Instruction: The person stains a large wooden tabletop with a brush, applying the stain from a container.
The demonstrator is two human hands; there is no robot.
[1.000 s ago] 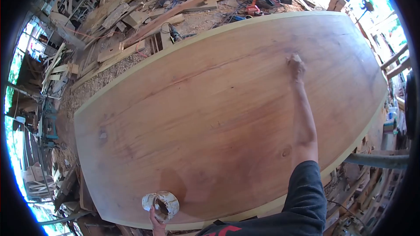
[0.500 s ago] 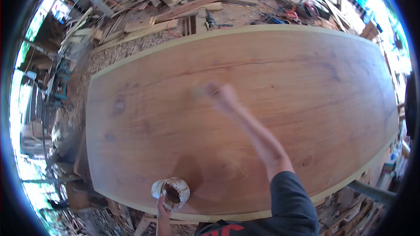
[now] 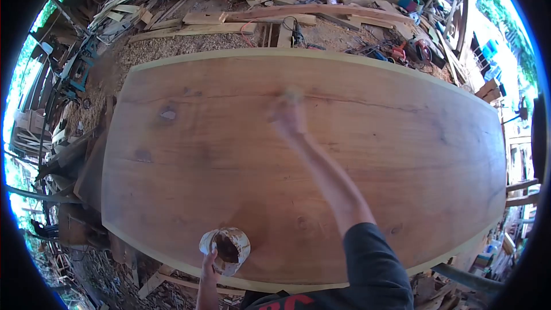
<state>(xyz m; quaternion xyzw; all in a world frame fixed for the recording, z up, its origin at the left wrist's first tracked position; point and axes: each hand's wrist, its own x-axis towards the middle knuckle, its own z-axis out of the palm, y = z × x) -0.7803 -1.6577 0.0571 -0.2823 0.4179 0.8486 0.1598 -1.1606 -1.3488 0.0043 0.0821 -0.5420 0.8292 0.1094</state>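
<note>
A large brown wooden slab with a pale edge band lies across the view. My left hand grips the rim of a stained white container, thumb over the edge, at the slab's near side; brown matter shows inside it. Stretched out over the far middle of the slab, my right hand is smeared by motion. Its fingers appear closed around a small pale, blurred object that I cannot make out, close to a long dark crack in the wood.
Beyond the slab lie scrap boards, wood shavings and a red power tool with cables. A metal bar juts out at the near right edge. More scrap wood litters the ground at left.
The view has shifted, so the slab sits slightly lower and further left. My right hand's blurred object now points away from me instead of left. My left hand still holds the container.
</note>
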